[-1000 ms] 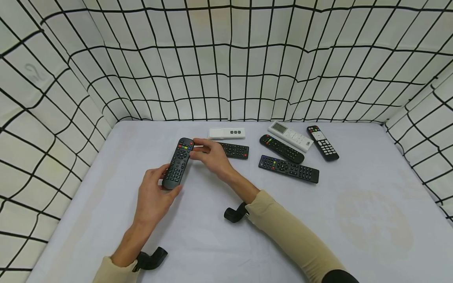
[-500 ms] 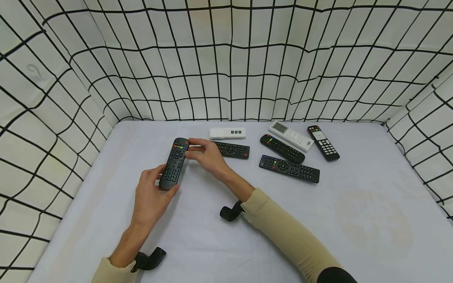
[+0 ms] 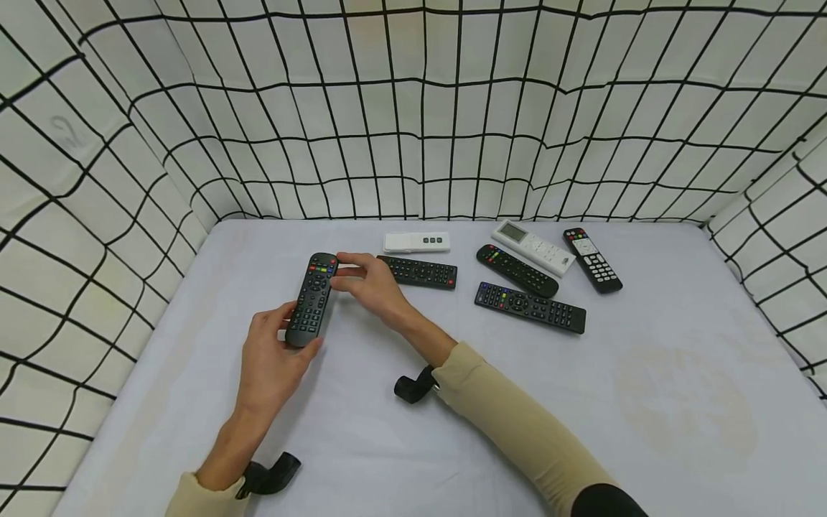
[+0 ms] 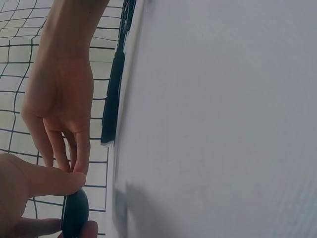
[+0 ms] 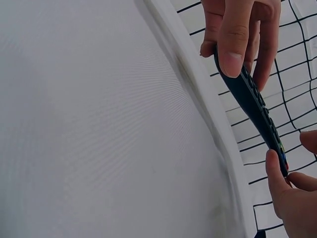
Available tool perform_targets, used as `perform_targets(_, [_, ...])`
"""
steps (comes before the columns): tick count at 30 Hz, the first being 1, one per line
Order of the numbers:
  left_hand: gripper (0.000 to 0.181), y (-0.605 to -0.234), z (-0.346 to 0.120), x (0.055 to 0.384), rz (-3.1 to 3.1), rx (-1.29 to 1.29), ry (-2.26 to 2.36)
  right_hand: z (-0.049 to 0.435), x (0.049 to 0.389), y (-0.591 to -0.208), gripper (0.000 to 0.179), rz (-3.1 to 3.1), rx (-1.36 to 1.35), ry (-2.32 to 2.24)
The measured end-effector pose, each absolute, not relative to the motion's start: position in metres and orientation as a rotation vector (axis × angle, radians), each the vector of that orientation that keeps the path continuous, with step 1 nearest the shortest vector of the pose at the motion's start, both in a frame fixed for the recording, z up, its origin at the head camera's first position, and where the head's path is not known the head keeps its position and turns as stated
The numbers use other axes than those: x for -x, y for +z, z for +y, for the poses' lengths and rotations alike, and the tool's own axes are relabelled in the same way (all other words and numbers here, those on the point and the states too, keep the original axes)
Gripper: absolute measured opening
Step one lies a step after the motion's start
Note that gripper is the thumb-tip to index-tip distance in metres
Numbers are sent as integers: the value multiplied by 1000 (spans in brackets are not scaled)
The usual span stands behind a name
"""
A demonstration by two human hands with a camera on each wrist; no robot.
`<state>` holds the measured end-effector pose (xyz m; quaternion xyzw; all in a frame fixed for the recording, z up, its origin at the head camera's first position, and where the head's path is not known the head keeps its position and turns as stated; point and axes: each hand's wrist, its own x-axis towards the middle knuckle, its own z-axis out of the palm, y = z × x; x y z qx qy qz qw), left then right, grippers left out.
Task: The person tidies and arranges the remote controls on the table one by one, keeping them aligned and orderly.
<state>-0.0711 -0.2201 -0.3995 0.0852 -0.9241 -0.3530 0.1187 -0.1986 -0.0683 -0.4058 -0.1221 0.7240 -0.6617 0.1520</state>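
Note:
A dark remote control [image 3: 311, 300] with coloured keys near its top is held upright-slanted above the white table. My left hand [image 3: 270, 359] grips its lower end, thumb on one edge and fingers on the other. At the upper end, my right hand [image 3: 371, 287] pinches the remote near its top right corner. From the right wrist, the remote [image 5: 250, 106] appears edge-on, raised off the cloth, between the left hand [image 5: 242, 34] and the right fingers [image 5: 277, 171]. The left wrist view shows only the remote's rounded butt end [image 4: 75, 213] beyond the left thumb.
Behind the right hand lie a black remote [image 3: 420, 273] and a white one [image 3: 416, 243]. Further right are a white remote with a screen [image 3: 533, 248] and several black remotes, one [image 3: 530, 307] nearest me. Black netting [image 3: 420, 108] over white walls rises around the white tabletop [image 3: 517, 431].
Both hands have shifted slightly left together, carrying the remote between them. The black remote behind the right hand shows more fully. The other remotes lie as before.

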Motion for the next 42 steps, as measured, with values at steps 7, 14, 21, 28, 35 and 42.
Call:
perform_targets(7, [66,-398,-223,70,-2682,-258,-1046,-72,200,-404,56,2043,392,-1893])
perform_targets(14, [63,-402,-227,70,-2657,-260,-1018,-76,199,-404,57,2004,423,-1899])
perform_targets(21, [63,-402,-234,70,-2672,-307,-1021,-81,199,-408,57,1965,482,-1897])
perform_targets(28, [66,-402,-237,69,-2681,-334,-1029,-84,201,-408,57,1945,538,-1878])
perform_targets(35, [66,-402,-239,69,-2675,-350,-1012,-89,202,-408,60,1938,540,-1870])
perform_targets(42, [67,-402,-241,69,-2687,-370,-997,-93,203,-410,62,1931,565,-1858])
